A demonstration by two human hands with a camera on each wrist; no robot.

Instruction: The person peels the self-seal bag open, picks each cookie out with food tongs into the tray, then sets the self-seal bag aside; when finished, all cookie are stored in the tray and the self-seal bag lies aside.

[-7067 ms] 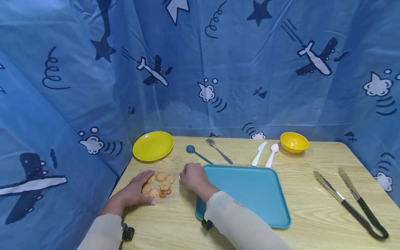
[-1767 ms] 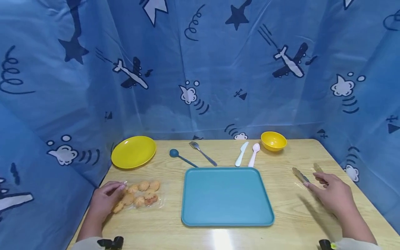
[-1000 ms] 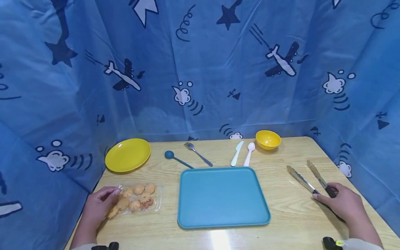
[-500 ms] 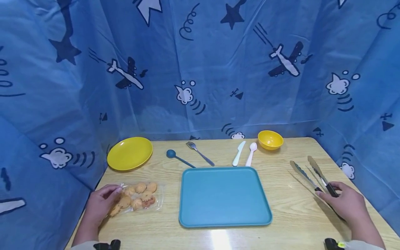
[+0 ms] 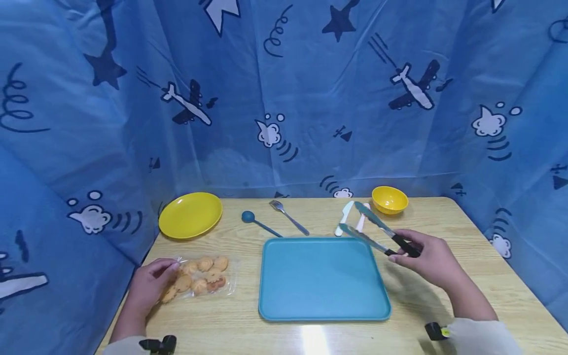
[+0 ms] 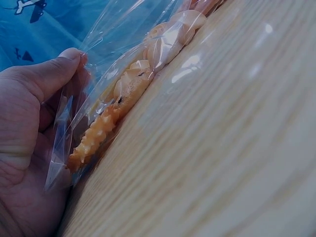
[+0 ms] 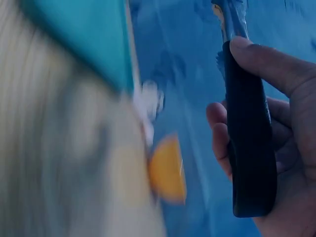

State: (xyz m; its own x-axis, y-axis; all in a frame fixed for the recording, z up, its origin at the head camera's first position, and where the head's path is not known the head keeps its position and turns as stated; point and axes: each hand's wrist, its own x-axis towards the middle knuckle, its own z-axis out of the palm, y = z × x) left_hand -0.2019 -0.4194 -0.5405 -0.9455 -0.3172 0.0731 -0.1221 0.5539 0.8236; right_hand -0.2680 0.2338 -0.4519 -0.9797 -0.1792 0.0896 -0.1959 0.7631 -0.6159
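Observation:
My left hand (image 5: 148, 286) pinches the near-left edge of a clear plastic bag (image 6: 116, 37) between thumb and fingers. Several cookies (image 5: 199, 286) lie inside the bag on the table. In the left wrist view a ridged cookie (image 6: 91, 143) sits close to the palm. My right hand (image 5: 428, 259) grips tongs (image 5: 377, 219) by their black handles, off the table. Their metal arms are spread apart and point left, over the tray's far right corner. In the right wrist view the thumb presses the black handle (image 7: 249, 133), with fingers curled behind it.
A teal tray (image 5: 324, 281) lies mid-table. Behind it are a dark blue spoon (image 5: 248, 217), a fork (image 5: 288, 217), a pale green knife (image 5: 343, 219) and a pink spoon (image 5: 361, 224), partly behind the tongs. A yellow plate (image 5: 191, 215) stands back left, a yellow bowl (image 5: 389, 200) back right.
My right hand has taken hold of the tongs, lifted them and carried them left towards the tray. My left hand has gone from lying over the cookies to pinching the bag's edge.

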